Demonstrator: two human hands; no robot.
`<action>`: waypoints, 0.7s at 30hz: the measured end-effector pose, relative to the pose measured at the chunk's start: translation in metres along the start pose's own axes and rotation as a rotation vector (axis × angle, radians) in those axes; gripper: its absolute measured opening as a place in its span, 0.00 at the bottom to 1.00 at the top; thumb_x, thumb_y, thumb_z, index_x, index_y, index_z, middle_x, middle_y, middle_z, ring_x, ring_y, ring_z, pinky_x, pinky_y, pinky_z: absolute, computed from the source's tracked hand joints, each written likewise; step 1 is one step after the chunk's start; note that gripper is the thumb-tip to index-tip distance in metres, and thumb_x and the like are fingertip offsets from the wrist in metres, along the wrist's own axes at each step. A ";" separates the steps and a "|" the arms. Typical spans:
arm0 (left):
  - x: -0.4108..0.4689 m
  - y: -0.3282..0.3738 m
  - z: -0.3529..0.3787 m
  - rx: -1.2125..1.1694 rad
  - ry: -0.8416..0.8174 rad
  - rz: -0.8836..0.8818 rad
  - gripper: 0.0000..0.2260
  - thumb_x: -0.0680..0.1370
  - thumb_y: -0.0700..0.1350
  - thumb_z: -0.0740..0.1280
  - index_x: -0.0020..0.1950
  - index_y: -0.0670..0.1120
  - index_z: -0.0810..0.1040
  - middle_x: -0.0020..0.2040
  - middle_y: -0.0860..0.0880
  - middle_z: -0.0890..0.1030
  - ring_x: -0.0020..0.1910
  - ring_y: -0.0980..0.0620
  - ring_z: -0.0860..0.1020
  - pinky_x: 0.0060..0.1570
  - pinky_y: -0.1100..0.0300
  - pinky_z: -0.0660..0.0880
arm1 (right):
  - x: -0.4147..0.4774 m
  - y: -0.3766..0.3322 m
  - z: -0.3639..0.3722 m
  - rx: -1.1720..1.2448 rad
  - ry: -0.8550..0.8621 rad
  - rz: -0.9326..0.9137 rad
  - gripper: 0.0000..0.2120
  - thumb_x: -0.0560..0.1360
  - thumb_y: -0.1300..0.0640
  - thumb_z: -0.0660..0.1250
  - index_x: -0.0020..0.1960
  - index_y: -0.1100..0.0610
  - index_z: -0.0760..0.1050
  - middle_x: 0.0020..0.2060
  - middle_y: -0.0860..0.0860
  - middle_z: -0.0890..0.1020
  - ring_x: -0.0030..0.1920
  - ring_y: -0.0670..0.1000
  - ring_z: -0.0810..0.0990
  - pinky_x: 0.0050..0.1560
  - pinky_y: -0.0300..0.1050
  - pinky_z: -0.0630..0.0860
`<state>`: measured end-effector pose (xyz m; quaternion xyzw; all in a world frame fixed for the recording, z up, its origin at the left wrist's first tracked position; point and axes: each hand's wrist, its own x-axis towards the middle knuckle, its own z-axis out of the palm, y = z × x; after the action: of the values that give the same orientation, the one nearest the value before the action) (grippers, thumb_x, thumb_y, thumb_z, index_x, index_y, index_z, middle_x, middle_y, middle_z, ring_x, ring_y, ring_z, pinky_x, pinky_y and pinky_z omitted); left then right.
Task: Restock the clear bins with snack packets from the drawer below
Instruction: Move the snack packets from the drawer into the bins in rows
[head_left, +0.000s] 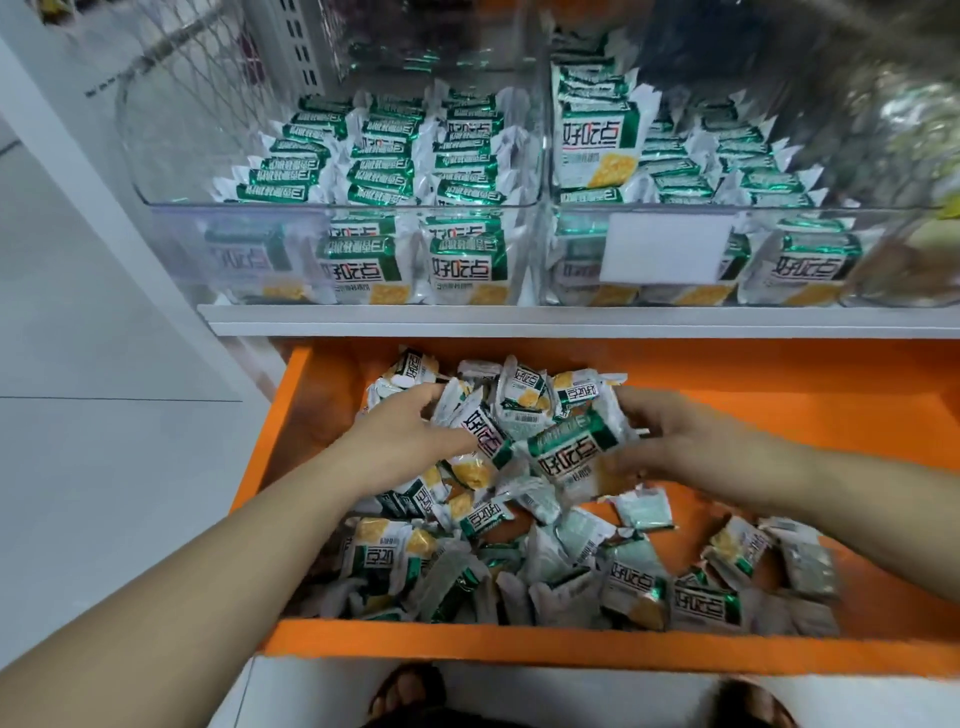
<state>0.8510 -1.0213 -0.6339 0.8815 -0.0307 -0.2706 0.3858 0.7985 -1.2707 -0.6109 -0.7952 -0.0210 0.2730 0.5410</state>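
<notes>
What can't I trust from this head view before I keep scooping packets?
All head view.
Right hand: fingertips hidden behind the snack packets, blurred; grip unclear.
Drawer: right end cut off by the frame edge.
Far-right bin: contents smeared by blur.
White label: shows no readable text.

The packets (566, 457) are crinkled, glossy foil-like film. At 12 o'clock the bins (337, 208) are clear, shiny hard plastic, one with a matt white label (670, 247). The drawer (779, 410) is smooth orange, the shelf (519, 319) smooth white. At 11 o'clock, the basket (182, 67) looks like metal wire mesh.
</notes>
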 end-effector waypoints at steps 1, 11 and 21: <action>-0.005 0.006 0.000 0.024 -0.015 0.016 0.31 0.75 0.53 0.69 0.75 0.50 0.63 0.65 0.56 0.72 0.59 0.54 0.74 0.51 0.62 0.69 | -0.006 -0.008 -0.002 0.045 0.006 -0.031 0.17 0.71 0.60 0.71 0.59 0.59 0.75 0.53 0.59 0.82 0.49 0.56 0.82 0.51 0.49 0.81; -0.074 0.085 -0.011 -0.334 -0.059 0.278 0.14 0.60 0.58 0.73 0.44 0.57 0.81 0.44 0.54 0.83 0.48 0.51 0.82 0.57 0.50 0.76 | -0.083 -0.077 -0.014 0.070 0.090 -0.235 0.25 0.70 0.44 0.73 0.47 0.67 0.75 0.42 0.70 0.77 0.44 0.60 0.78 0.55 0.50 0.77; -0.122 0.157 -0.028 -0.664 0.096 0.366 0.31 0.69 0.56 0.72 0.65 0.40 0.71 0.64 0.43 0.74 0.61 0.48 0.75 0.53 0.54 0.79 | -0.113 -0.122 -0.007 0.321 0.382 -0.334 0.10 0.70 0.51 0.68 0.39 0.57 0.70 0.37 0.48 0.78 0.37 0.40 0.78 0.46 0.38 0.72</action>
<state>0.7850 -1.0805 -0.4540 0.7001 -0.0801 -0.1509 0.6933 0.7378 -1.2636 -0.4565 -0.7221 -0.0059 0.0257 0.6913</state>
